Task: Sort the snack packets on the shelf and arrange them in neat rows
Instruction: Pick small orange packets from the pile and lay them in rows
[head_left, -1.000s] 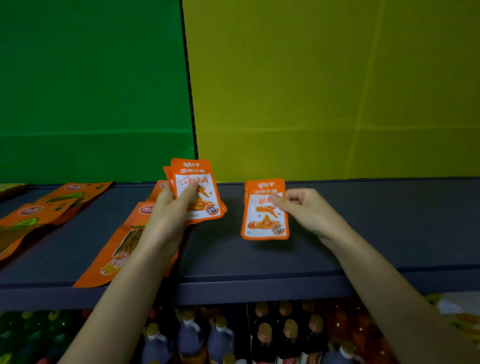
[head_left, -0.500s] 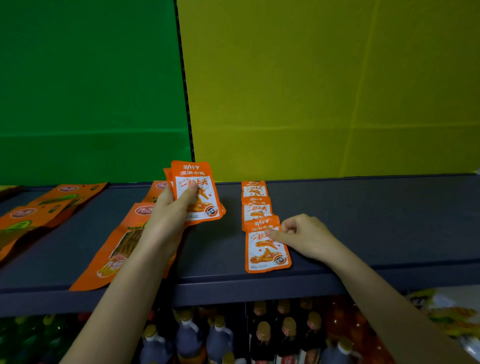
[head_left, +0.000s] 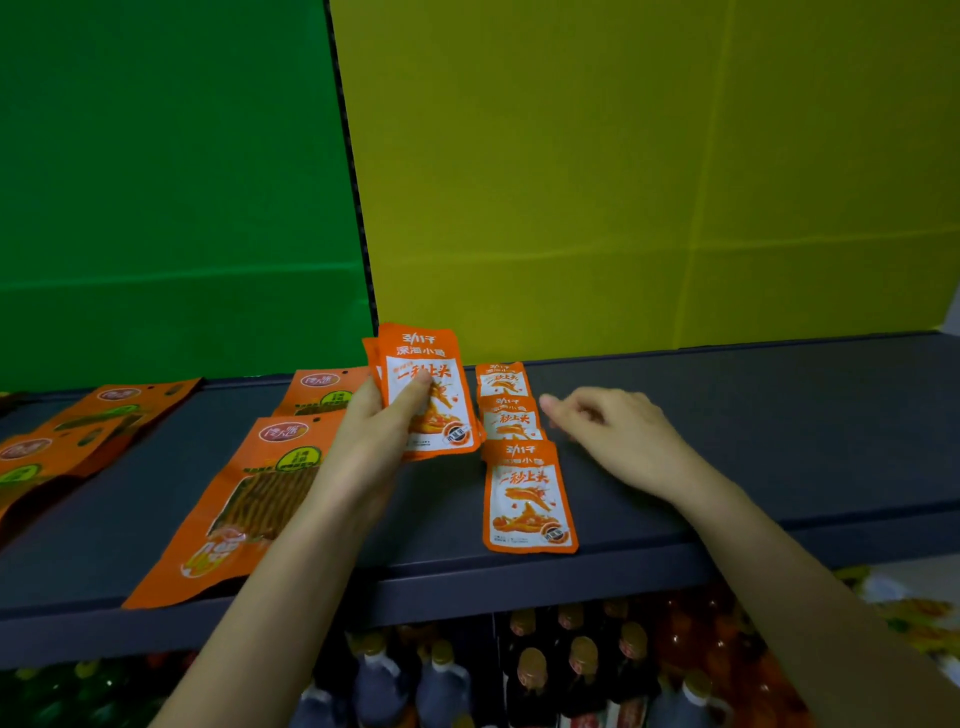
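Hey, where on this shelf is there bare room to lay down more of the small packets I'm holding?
Widest bare shelf lies right of the small-packet column, past the right hand. A narrower strip runs between that column and the long packets, under the left hand and its stack. Left of that is crowded with long packets.

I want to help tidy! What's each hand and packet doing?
Left hand: holds the stack of small packets.
Right hand: open, holding nothing.
Row of three small packets: flat on shelf, overlapping.
Large orange packets: flat on shelf.
Bottles: upright, under shelf.
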